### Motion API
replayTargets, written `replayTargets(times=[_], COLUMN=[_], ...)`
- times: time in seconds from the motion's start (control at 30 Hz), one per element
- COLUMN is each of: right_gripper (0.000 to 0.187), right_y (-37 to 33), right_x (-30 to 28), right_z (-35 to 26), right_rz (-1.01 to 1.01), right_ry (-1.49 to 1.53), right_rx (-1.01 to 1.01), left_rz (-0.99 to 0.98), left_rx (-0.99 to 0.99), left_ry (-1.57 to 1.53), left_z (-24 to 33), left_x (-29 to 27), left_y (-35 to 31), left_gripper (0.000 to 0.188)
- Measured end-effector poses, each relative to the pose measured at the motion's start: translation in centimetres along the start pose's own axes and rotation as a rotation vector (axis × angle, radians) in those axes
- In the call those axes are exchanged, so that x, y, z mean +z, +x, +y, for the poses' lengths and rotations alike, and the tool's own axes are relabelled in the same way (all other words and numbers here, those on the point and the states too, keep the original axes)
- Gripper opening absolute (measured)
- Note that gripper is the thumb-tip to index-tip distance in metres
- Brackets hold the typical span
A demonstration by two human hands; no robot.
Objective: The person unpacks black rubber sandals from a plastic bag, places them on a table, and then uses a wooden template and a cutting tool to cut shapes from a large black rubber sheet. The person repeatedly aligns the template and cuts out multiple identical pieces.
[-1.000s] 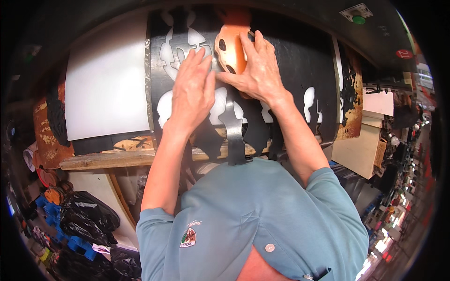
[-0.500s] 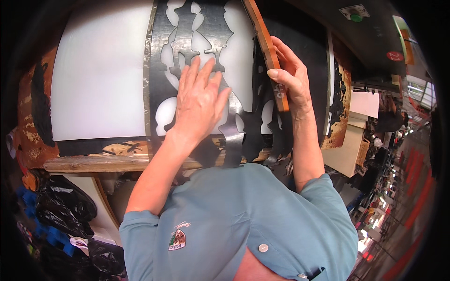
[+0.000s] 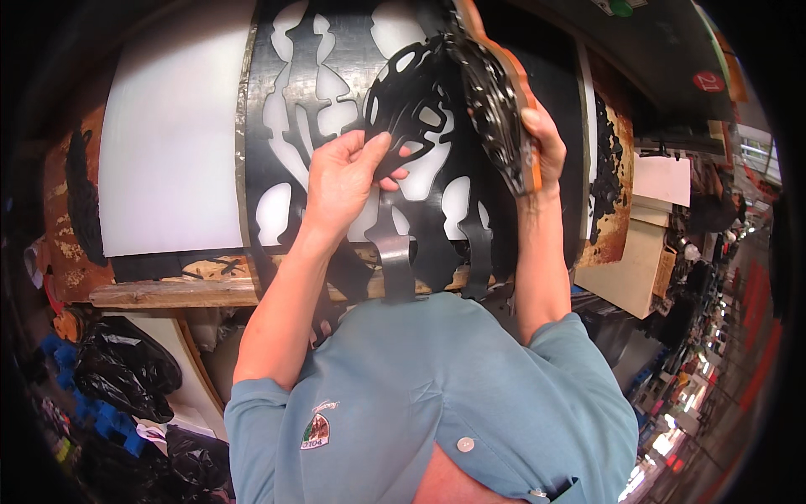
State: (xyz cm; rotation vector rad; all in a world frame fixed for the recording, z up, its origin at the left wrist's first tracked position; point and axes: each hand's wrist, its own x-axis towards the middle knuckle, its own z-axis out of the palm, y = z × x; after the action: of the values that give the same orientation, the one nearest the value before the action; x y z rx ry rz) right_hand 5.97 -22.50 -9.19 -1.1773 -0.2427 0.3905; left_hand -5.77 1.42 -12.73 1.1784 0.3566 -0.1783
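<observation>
In my left hand (image 3: 342, 181), thumb and fingers pinch a thin black cut-out piece (image 3: 375, 113) with several rounded openings. It is lifted above a black sheet (image 3: 290, 92) that is full of shaped holes. My right hand (image 3: 544, 153) grips the edge of a cutting die (image 3: 514, 74) with an orange-brown rim. The die is tilted up on its side, and its dark, shiny inner face is turned toward the left. The cut piece's far end comes close to the die; whether they touch I cannot tell.
Under the sheet lies a white board (image 3: 176, 143), bordered in front by a wooden edge (image 3: 172, 294). Strips of the sheet hang over that edge toward me. A dark machine part with a green button (image 3: 621, 7) overhangs the far right. Black plastic bags (image 3: 126, 370) lie lower left.
My left hand has gone from lying flat on the sheet to pinching the black cut-out piece. The die in my right hand has tipped, so its inner face now shows.
</observation>
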Motion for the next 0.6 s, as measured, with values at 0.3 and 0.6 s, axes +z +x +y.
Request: replayTargets(times=[0.3,0.6], right_gripper=[0.096,0.079], right_y=[-9.9,-7.8], right_x=[-2.4,1.1], right_z=[-3.1,-0.7], right_rz=[0.395,0.25], right_ry=[-0.606,-1.462], right_rx=[-0.094,-0.378], left_rz=[-0.131,-0.081], left_rx=[0.13,0.209], left_ry=[-0.1,0.033], left_z=[-1.2,-1.9], left_x=[-0.7,-0.4], left_y=[-0.5,-0.6], left_gripper=[0.023,0.018])
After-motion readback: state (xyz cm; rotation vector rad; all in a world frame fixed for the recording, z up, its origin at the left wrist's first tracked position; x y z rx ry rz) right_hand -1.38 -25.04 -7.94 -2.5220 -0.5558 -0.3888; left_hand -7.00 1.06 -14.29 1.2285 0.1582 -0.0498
